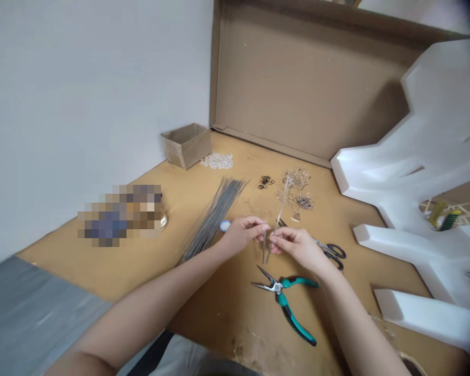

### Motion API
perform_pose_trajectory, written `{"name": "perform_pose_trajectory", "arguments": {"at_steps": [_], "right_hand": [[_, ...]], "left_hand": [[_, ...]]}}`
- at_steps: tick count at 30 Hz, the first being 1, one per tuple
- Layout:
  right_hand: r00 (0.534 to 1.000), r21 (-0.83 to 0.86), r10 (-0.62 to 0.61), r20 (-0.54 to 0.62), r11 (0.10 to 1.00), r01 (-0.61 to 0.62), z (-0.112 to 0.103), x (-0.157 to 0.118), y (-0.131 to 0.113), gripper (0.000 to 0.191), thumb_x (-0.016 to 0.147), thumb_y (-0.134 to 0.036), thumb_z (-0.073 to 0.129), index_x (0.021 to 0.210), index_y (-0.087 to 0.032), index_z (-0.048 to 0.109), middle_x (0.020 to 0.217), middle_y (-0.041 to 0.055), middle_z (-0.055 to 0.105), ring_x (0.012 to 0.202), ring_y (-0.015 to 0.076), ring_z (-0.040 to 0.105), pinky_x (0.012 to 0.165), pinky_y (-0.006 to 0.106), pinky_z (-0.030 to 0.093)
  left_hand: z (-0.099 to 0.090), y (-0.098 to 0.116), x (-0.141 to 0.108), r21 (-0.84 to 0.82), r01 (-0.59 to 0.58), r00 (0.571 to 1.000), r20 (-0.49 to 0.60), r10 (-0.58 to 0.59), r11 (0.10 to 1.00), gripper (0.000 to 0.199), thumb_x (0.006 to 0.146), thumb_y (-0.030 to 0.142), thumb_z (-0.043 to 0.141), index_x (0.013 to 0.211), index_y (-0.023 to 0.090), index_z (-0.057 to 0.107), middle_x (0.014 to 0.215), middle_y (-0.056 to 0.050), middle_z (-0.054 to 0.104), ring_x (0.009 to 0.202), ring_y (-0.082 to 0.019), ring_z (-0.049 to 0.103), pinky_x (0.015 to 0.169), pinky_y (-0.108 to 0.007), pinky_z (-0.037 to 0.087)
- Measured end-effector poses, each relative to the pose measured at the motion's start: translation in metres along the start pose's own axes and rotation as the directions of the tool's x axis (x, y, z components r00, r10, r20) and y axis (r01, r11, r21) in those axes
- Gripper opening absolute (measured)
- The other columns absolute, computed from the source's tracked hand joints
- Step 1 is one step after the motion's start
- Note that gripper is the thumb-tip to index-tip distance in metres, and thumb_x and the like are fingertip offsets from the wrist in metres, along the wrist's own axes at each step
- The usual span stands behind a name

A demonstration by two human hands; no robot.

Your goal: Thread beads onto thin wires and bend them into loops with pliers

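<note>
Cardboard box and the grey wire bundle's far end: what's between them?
A pile of small clear pieces lies between the open cardboard box and the grey wire bundle in the head view.

- We see bright, soft light across the flat white wall [102,78] and the tan tabletop [141,271].
- We find a broad, soft-edged shadow on the upright brown cardboard panel [297,78], left of the jagged white foam sheet [434,125], suggesting light from the right.
- We notice darker shade beside the bare left forearm [160,297].
- We catch pale glints along the narrow clear strip [284,201].
- We see darkened right corners, leaning wide-angle lines and a blocky pixelated patch [117,216] at left.
</note>
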State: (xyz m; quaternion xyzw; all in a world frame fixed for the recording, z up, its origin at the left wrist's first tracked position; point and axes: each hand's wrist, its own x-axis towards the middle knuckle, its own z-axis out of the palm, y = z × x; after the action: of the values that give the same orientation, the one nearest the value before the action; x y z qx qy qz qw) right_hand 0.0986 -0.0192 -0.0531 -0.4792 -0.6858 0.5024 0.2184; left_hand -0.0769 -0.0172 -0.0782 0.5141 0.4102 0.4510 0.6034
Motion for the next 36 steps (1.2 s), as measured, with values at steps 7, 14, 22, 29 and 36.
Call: {"name": "perform_pose_trajectory", "arguments": {"at_steps": [7, 14, 22, 29, 36], "right_hand": [[0.994, 0.064, 0.061, 0.091, 0.996, -0.067, 0.004, 0.004, 0.003, 0.026, 0.074, -0.039, 0.060, 0.077, -0.014, 0.067, 0.062, 0.0041, 0.066, 0.059, 0.0135, 0.060, 0.062, 0.027, 0.049], [0.989, 0.130, 0.057, 0.137, 0.989, -0.075, 0.005, 0.006, 0.002, 0.024, 0.072, -0.036, 0.062, 0.078, -0.013, 0.068, 0.063, 0.0035, 0.066, 0.059, 0.0126, 0.061, 0.063, 0.026, 0.049], [0.994, 0.158, 0.011, 0.107, 0.987, -0.028, 0.014, 0.003, -0.001, 0.016, 0.073, -0.029, 0.060, 0.075, -0.014, 0.064, 0.066, 0.0023, 0.066, 0.060, 0.0127, 0.063, 0.063, 0.025, 0.050], [0.969, 0.180, -0.072, -0.237, 0.977, 0.117, 0.015, 0.000, -0.009, 0.015, 0.068, -0.031, 0.065, 0.066, -0.016, 0.061, 0.062, 0.0018, 0.066, 0.063, 0.0174, 0.066, 0.062, 0.027, 0.051], [0.921, 0.111, -0.174, -0.348, 0.968, 0.224, 0.037, 0.004, -0.003, 0.012, 0.069, -0.029, 0.063, 0.070, -0.017, 0.063, 0.065, 0.0031, 0.067, 0.060, 0.0172, 0.064, 0.060, 0.027, 0.052]], "left_hand": [[0.000, -0.005, 0.000, 0.013, -0.034, 0.999, 0.030, 0.034, 0.999, 0.020, 0.071, 0.032, 0.060, 0.069, 0.012, 0.061, 0.057, 0.002, 0.055, 0.053, -0.007, 0.050, 0.056, -0.019, 0.041], [0.002, -0.009, -0.001, 0.027, -0.054, 0.998, 0.038, 0.053, 0.998, 0.022, 0.072, 0.033, 0.060, 0.068, 0.012, 0.061, 0.057, 0.001, 0.055, 0.053, -0.007, 0.050, 0.054, -0.019, 0.041], [0.009, -0.007, -0.009, 0.017, -0.070, 0.997, -0.028, 0.070, 0.997, 0.018, 0.071, 0.031, 0.060, 0.069, 0.013, 0.062, 0.054, 0.003, 0.053, 0.050, -0.007, 0.047, 0.051, -0.019, 0.040], [0.019, -0.014, -0.007, -0.587, 0.068, 0.978, -0.119, -0.170, 0.807, 0.032, 0.081, 0.040, 0.047, 0.085, 0.012, 0.062, 0.083, -0.007, 0.061, 0.081, -0.014, 0.056, 0.073, -0.024, 0.043], [0.020, -0.019, -0.005, -0.872, 0.249, 0.907, 0.057, -0.418, 0.422, 0.041, 0.084, 0.044, 0.035, 0.084, 0.010, 0.058, 0.088, -0.011, 0.059, 0.078, -0.017, 0.058, 0.071, -0.028, 0.046]]}}
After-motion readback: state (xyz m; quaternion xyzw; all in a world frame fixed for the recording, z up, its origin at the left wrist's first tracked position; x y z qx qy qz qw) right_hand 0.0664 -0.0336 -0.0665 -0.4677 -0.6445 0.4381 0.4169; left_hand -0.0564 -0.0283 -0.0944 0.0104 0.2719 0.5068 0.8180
